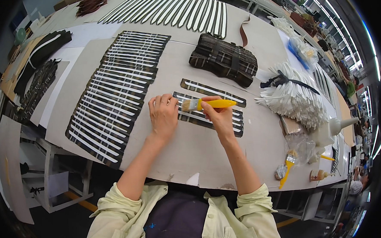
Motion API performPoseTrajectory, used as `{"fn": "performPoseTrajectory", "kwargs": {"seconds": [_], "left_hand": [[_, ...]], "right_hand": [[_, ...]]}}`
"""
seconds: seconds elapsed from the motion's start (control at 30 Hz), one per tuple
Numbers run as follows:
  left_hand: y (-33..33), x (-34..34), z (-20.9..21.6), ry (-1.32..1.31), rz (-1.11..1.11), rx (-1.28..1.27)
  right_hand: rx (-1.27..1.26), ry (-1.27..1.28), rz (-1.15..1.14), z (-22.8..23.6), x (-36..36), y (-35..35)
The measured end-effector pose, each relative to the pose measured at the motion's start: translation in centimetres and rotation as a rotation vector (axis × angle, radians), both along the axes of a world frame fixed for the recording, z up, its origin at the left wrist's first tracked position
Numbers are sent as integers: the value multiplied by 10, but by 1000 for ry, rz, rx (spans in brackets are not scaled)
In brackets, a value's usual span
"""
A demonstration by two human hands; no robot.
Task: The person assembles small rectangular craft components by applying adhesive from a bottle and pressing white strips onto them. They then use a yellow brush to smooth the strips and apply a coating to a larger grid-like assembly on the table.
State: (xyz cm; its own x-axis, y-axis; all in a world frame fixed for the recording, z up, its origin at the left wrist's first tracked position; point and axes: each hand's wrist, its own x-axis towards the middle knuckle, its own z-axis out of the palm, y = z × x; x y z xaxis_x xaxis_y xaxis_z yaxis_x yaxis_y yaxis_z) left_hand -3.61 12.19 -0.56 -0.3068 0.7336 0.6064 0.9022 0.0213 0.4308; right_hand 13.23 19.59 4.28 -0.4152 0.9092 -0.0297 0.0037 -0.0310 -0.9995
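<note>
My right hand (pixel 218 117) is closed round a paintbrush (pixel 220 103) with a yellow handle. Its bristles point left and rest on or just above the dark plaid strips (pixel 216 122) in front of me. At the left end of these strips lies my left hand (pixel 163 116), its fingers bent and their tips on the strip's end. The strips carry narrow white bands. Just beyond them is another plaid strip (pixel 213 92) with a white band along it. The brush and my hands hide part of the nearer strips.
Many white-banded plaid strips (pixel 112 97) lie in rows at the left. Others (pixel 172 10) fan out at the far edge. A tied plaid bundle (pixel 224 59), a bundle of white strips (pixel 294 94), a white bottle (pixel 329 131) and a second brush (pixel 288 163) stand or lie rightward.
</note>
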Motion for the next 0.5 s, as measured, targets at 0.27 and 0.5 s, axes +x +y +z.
{"fn": "performPoseTrajectory", "kwargs": {"seconds": [0.27,0.5], "left_hand": [[-4,-13,-19,4,-61,-69],[10,-5,4,-95,4,13]], "right_hand": [[115,-233,-231,-12,126,8],[162,-126,-319,22,106,2]]}}
